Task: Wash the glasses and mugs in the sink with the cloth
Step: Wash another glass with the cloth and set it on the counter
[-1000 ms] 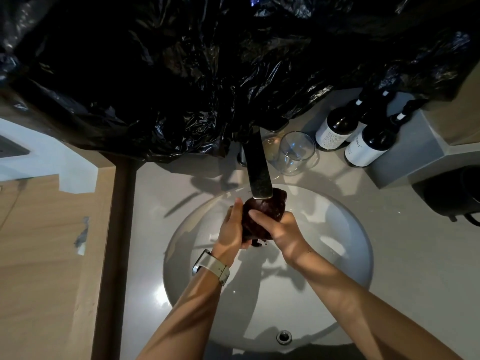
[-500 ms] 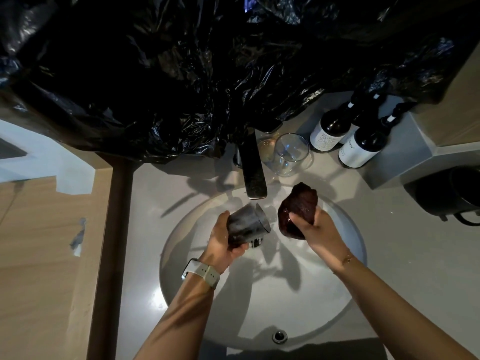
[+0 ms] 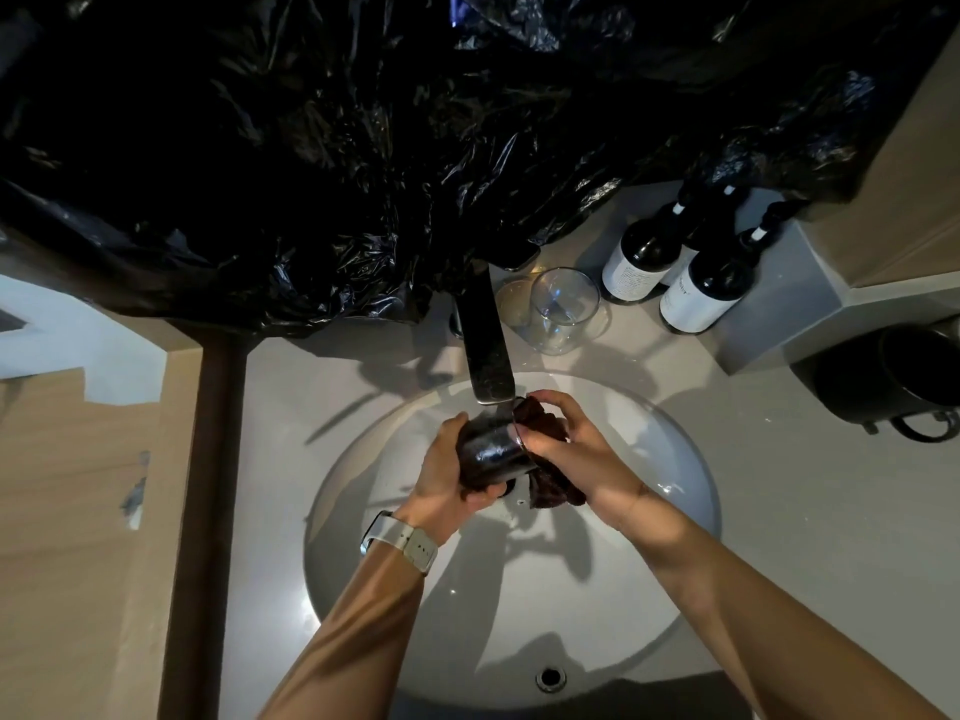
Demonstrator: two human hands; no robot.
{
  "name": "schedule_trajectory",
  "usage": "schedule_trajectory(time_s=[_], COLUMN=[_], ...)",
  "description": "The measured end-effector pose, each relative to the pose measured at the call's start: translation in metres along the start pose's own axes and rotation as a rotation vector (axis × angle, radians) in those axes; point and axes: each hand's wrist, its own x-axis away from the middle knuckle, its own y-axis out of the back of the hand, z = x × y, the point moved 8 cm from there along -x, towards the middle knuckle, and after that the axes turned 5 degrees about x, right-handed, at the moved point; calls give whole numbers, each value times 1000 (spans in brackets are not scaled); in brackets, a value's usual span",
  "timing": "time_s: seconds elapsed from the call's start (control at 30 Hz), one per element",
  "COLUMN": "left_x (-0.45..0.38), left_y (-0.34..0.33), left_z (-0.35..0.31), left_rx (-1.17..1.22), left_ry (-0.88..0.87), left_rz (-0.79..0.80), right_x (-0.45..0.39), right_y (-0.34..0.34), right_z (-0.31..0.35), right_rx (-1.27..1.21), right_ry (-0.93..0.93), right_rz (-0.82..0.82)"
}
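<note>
Dark glass (image 3: 491, 449) lies tilted over the white sink (image 3: 675, 459), just under the faucet (image 3: 488, 350), gripped by the left hand (image 3: 441, 475). The right hand (image 3: 566, 449) clutches the dark red cloth (image 3: 545, 485) against its rim. A clear glass (image 3: 563, 309) and bottles (image 3: 670, 267) stand behind on the counter.

Crumpled black plastic sheeting (image 3: 322, 148) hangs across the back wall, catching dim glints. A pale grey surface (image 3: 810, 491) runs below it, bordered on the left by a dark wooden strip (image 3: 208, 485) and light wood panelling (image 3: 67, 537). Hard light throws sharp shadows.
</note>
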Motion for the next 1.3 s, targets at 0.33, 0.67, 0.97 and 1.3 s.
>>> schedule_trajectory(time_s=[0.33,0.67,0.97,1.3], left_x=[-3,-8,-1,-12], left_y=[6,21,16,-6], left_z=[-2,-18,-18,-25], left_rx=[-52,-78,54,-70], left_ry=[247,83,6,-7], left_rz=[9,-115,-132,32], right_x=[-19,-23,-22,-26], right_y=[-11,-13,-25,-4], right_z=[26,30,15,31], right_rx=[525,538,495,705], right_ry=[225,295,157,93], right_rz=[-19,-102,-70,-107])
